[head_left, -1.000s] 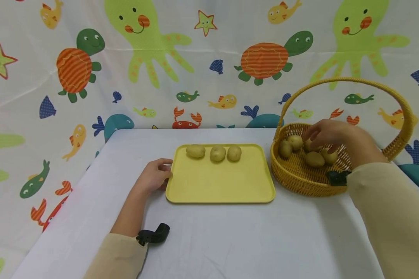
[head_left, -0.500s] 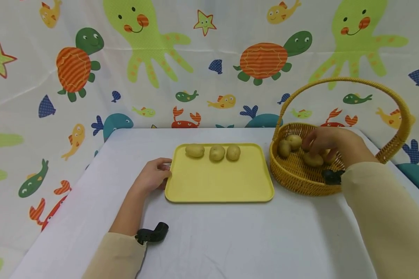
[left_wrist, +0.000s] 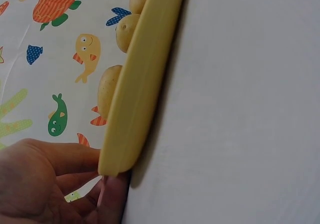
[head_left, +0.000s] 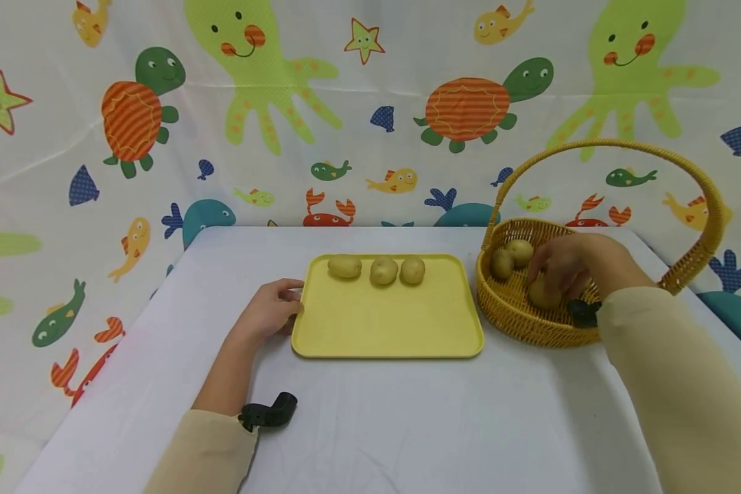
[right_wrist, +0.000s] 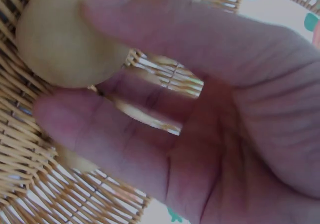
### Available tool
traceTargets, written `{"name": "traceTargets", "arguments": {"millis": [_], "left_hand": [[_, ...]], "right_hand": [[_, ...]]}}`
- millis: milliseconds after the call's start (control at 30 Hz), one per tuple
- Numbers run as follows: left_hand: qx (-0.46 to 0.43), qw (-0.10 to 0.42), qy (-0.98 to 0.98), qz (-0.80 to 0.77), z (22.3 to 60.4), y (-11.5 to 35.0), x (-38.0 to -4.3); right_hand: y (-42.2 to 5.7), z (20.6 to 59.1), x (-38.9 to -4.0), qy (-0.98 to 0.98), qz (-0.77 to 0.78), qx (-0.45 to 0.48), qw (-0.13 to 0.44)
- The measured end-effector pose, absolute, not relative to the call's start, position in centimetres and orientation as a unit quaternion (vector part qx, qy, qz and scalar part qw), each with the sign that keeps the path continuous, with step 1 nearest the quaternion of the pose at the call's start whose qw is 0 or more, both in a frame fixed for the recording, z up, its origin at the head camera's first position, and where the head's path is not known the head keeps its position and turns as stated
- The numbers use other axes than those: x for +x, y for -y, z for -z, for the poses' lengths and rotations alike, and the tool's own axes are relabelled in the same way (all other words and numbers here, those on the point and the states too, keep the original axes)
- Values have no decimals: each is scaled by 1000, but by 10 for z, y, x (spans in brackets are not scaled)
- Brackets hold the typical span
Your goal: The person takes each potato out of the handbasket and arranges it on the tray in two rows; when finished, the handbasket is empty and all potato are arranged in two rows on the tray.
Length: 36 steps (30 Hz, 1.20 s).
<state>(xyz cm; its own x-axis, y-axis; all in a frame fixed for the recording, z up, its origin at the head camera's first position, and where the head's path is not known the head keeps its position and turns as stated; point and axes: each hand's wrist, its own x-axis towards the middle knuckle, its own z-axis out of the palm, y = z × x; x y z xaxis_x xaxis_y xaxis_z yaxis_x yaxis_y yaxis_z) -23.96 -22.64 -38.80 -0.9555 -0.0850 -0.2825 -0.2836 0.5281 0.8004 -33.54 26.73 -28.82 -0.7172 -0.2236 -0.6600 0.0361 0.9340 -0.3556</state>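
Observation:
My right hand [head_left: 565,264] reaches down into the wicker basket [head_left: 519,319], fingers around a potato [head_left: 543,293]. In the right wrist view the thumb lies on the round potato [right_wrist: 70,37], with the fingers along its other side. My left hand [head_left: 270,310] is at the left edge of a yellow tray [head_left: 389,329]. In the left wrist view a finger touches the tray's rim [left_wrist: 135,99] and the thumb is at its lower edge, so the hand pinches it. Three potatoes [head_left: 383,271] sit in a row along the tray's far side.
Other potatoes [head_left: 502,264] lie at the basket's left side. A tall arched handle [head_left: 617,143] rises over the basket, with the right forearm in front of its right end. A white cloth [head_left: 407,418] covers the table, and a sea-animal curtain [head_left: 377,96] hangs behind.
My right hand has moved left and lower in the basket, closing on the front potato, which has shifted slightly left. The left hand stays at the tray's edge.

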Motion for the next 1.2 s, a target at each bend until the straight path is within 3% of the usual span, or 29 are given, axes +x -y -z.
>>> {"name": "traceTargets", "arguments": {"millis": [567, 1200], "left_hand": [[-101, 106, -871, -470, 383, 223, -242], [-104, 102, -867, -477, 387, 230, -236]], "right_hand": [[-281, 291, -336, -897, 228, -56, 374], [-275, 278, -325, -917, 264, -92, 285]]}}
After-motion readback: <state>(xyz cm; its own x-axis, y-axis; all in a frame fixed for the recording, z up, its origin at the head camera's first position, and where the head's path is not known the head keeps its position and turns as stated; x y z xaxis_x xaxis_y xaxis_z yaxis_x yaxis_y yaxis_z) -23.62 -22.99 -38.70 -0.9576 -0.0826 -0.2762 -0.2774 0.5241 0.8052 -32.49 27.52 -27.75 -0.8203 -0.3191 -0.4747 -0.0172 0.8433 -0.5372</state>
